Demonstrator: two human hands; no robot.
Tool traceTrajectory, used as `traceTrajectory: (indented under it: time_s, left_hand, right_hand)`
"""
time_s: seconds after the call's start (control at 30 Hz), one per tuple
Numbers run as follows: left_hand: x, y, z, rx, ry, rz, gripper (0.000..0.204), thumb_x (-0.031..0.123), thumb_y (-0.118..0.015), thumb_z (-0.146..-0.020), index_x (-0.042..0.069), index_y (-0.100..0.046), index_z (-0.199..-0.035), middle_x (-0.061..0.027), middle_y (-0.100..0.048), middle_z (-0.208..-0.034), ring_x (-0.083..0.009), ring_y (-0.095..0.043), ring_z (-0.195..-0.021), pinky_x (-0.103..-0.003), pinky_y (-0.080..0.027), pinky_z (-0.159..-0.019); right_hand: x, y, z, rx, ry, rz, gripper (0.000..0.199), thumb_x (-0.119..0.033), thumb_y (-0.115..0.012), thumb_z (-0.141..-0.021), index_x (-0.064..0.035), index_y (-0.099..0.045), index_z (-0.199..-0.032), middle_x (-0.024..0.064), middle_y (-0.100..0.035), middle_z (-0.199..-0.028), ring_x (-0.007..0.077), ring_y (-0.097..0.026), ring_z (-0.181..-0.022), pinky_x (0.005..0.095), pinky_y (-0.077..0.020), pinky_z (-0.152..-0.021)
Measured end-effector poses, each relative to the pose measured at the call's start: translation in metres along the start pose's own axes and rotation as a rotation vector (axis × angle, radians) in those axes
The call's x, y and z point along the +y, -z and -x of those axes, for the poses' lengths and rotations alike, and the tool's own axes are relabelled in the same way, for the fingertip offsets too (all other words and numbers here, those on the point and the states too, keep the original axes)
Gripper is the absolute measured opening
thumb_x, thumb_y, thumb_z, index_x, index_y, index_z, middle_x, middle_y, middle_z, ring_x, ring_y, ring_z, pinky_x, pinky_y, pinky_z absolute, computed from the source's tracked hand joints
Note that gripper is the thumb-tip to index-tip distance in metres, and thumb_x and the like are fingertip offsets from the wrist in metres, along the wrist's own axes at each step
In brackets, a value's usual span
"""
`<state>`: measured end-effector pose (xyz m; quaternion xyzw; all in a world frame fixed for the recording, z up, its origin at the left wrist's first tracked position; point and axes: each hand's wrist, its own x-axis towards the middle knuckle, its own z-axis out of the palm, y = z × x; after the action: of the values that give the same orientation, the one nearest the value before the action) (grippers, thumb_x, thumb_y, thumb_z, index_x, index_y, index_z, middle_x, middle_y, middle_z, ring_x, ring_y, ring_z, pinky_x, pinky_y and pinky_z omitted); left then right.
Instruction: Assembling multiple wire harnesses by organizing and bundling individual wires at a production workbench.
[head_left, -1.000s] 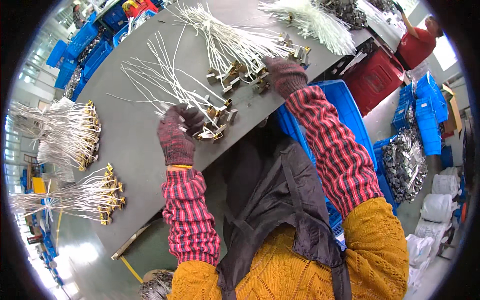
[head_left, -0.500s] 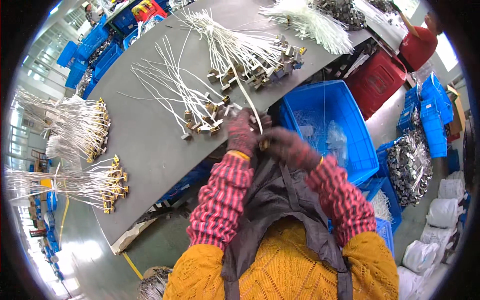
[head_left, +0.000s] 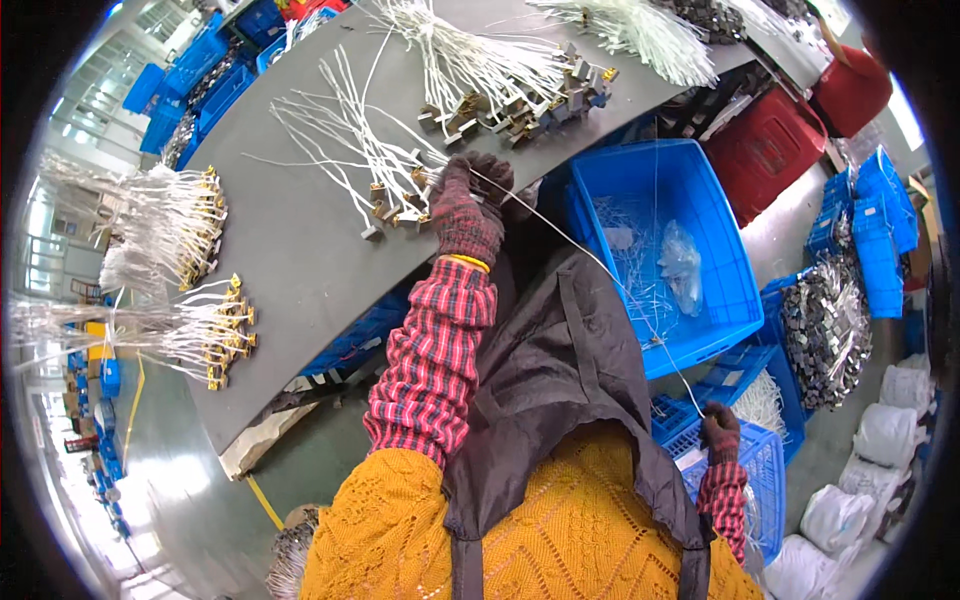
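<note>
A thin white cable [head_left: 590, 252] runs in a slanting line from the table edge across the blue bin to my lower right. My right hand [head_left: 720, 432], in a dark knit glove, is closed on its far end beside a blue basket. At the table edge my left hand [head_left: 468, 205], gloved too, is curled around the cable's other end; what sits under its fingers is hidden. Just left of it lies a loose group of white cables with connectors [head_left: 398, 200]. A larger pile of such cables [head_left: 500, 75] lies beyond on the grey table [head_left: 290, 270].
Tied cable bundles [head_left: 190, 325] lie at the table's left end. A blue bin [head_left: 715, 265] with clear plastic scraps stands right of the table. Near my right hand is a blue basket [head_left: 765, 470]. Farther off are a red container [head_left: 765, 155] and white sacks [head_left: 885, 440].
My right hand has moved from beside my left hand far down to the right, drawing the white cable out long. My left hand stays at the table edge.
</note>
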<state>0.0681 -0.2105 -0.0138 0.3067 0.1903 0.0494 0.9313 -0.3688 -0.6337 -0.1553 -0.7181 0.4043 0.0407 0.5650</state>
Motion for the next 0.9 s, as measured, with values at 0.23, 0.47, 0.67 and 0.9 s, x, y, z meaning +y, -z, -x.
traceTrajectory:
  time_s: [0.23,0.47,0.67,0.9]
  left_hand:
    - [0.031,-0.003,-0.014,0.037,-0.063,-0.004,0.02,0.021,-0.056,-0.097,0.004,-0.065,-0.099,-0.0135,-0.07,-0.089,-0.0292,-0.069,-0.074,-0.04,-0.06,-0.068]
    - [0.031,-0.008,-0.005,0.07,-0.066,-0.001,0.02,0.023,-0.057,-0.097,0.005,-0.065,-0.1,-0.0136,-0.07,-0.09,-0.0298,-0.069,-0.075,-0.042,-0.06,-0.067]
    - [0.01,-0.001,0.022,-0.151,-0.012,-0.012,0.019,0.022,-0.06,-0.097,0.003,-0.065,-0.099,-0.0154,-0.07,-0.091,-0.0303,-0.07,-0.078,-0.047,-0.061,-0.071]
    - [-0.026,0.015,0.063,-0.479,-0.13,-0.475,0.025,0.022,-0.06,-0.099,-0.002,-0.067,-0.095,-0.0093,-0.07,-0.086,-0.017,-0.067,-0.077,-0.032,-0.056,-0.074]
  right_hand:
    - [0.039,0.01,-0.02,0.063,0.059,-0.134,0.024,-0.004,-0.061,-0.087,-0.0108,-0.066,-0.11,0.0023,-0.063,-0.075,0.0121,-0.052,-0.047,0.0281,-0.0419,-0.038]
    - [0.055,0.006,-0.029,0.048,0.038,-0.088,0.028,-0.004,-0.062,-0.085,-0.0116,-0.066,-0.111,0.0019,-0.064,-0.075,0.0126,-0.052,-0.048,0.0283,-0.0421,-0.04]
    - [-0.028,-0.068,-0.027,-0.185,0.052,0.051,0.025,-0.01,-0.063,-0.088,-0.0097,-0.067,-0.112,-0.0002,-0.061,-0.074,0.01,-0.052,-0.057,0.0262,-0.0436,-0.051]
    - [-0.253,-0.265,-0.037,-0.391,0.533,-0.138,0.058,-0.003,-0.07,-0.083,-0.0066,-0.05,-0.137,0.007,-0.065,-0.113,0.0157,-0.061,-0.101,0.0295,-0.0503,-0.086]
